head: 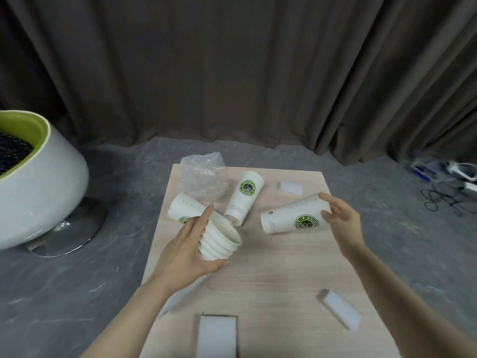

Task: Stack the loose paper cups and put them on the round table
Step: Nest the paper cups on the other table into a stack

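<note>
My left hand (189, 244) grips a stack of several nested white paper cups (220, 237), tilted with the mouth facing up and right. My right hand (340, 219) wraps the base end of a white cup with a green logo (289, 219) that lies on its side on the light wooden table (278, 275). Another logo cup (244, 197) lies on its side at the middle back. A third loose cup (182, 206) lies on its side behind my left hand, partly hidden by it.
Crumpled bubble wrap (201, 177) sits at the table's back left. White foam blocks lie at the back right (290, 187), front right (340, 312) and front middle (216, 335). A white and green round chair (38, 182) stands left; cables (444, 200) lie on the floor right.
</note>
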The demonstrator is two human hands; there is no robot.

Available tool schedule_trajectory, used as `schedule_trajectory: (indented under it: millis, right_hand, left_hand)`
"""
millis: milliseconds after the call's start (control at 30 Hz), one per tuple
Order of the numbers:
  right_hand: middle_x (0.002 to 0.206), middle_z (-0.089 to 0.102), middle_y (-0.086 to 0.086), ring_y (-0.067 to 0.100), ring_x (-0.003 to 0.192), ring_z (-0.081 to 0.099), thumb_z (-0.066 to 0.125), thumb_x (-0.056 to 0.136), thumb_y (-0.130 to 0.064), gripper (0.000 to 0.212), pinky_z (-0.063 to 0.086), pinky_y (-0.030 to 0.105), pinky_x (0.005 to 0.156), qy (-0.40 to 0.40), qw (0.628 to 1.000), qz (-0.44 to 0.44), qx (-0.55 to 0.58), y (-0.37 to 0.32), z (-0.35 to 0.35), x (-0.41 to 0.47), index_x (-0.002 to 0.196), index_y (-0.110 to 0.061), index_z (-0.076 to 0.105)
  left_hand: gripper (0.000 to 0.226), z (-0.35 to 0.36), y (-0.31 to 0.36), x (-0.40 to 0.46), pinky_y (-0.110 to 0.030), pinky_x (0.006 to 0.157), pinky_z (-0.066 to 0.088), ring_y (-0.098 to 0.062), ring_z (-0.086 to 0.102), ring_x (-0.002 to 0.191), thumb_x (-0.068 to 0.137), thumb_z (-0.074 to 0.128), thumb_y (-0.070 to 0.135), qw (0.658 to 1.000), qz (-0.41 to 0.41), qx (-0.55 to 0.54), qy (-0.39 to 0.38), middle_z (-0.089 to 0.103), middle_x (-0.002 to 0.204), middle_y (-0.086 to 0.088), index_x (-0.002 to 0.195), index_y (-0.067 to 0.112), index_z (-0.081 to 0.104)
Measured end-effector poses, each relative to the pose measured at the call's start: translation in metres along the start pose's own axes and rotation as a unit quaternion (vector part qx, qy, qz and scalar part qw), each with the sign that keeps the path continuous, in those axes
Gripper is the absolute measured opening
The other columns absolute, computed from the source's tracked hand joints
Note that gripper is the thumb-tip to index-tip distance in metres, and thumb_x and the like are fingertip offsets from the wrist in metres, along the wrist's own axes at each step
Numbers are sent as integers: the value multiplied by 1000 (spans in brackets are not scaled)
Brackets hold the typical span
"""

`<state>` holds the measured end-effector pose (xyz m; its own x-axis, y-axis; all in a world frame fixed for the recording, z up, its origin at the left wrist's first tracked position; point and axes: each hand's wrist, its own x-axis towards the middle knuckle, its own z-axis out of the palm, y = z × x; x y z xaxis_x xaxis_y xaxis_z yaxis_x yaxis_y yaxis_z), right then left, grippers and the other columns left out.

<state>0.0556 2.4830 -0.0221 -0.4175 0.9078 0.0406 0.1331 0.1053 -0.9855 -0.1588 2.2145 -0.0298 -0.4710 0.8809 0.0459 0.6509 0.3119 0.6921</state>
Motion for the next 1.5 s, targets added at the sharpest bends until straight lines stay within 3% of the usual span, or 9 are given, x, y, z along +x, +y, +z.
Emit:
schedule_trajectory:
  millis: [100,167,500,700,900,1100,1333,1500]
  right_hand:
    - [116,66,-8,-5,106,61,50,84,21,45,44,8,89,-8,999,-45,19,-26,2,-12,111,-13,66]
    - [111,68,-12,-2,103,64,51,85,19,46,48,10,85,-13,997,-58,47,-39,4,-19,108,-17,67]
    - [109,72,0,11,102,65,51,89,13,44,50,18,87,-96,988,-65,106,-72,43,-38,109,-23,68]
    - [100,73,8,14,92,66,51,90,10,40,50,18,77,-190,977,-45,89,-79,79,-49,119,-15,63]
    - [102,70,16,19,95,65,53,88,11,40,52,26,81,-249,964,-14,92,-76,118,-66,119,-12,63]
    - [86,73,4,13,84,66,53,88,12,41,50,22,78,-281,956,15,86,-69,146,-85,119,-14,62]
    - [87,71,14,15,82,66,52,88,14,45,50,22,79,-281,956,30,83,-63,159,-95,124,-12,58]
    - [94,69,22,20,90,66,53,88,13,46,49,33,93,-289,953,39,78,-60,158,-91,126,-13,57]
  left_hand:
    - [111,1,-3,4,-17,71,38,8,38,106,64,73,62,1000,11,13,-16,27,117,35,135,66,-13]
    - [112,0,-6,6,-18,72,40,6,38,106,64,71,63,999,21,21,-23,28,119,31,135,65,-15]
    - [110,-9,-13,7,-28,83,47,0,41,117,68,75,54,999,39,13,-3,33,133,22,137,59,-12]
    - [112,-10,-16,6,-23,79,46,6,38,116,67,76,53,999,45,-10,-3,28,132,31,140,58,-9]
    - [113,-14,-20,6,-23,78,43,2,41,115,66,73,58,999,36,-13,-13,31,133,25,137,62,-14]
    - [116,-12,-23,4,-22,77,43,1,42,114,63,71,61,999,12,-40,-20,29,136,23,137,62,-18]
    - [124,-10,-17,10,-29,77,47,-2,45,111,58,74,63,999,-8,-43,-6,32,135,22,143,55,-16]
    - [116,-9,-19,14,-24,72,42,-4,47,111,61,75,59,999,-8,-32,-1,34,134,22,142,59,-7]
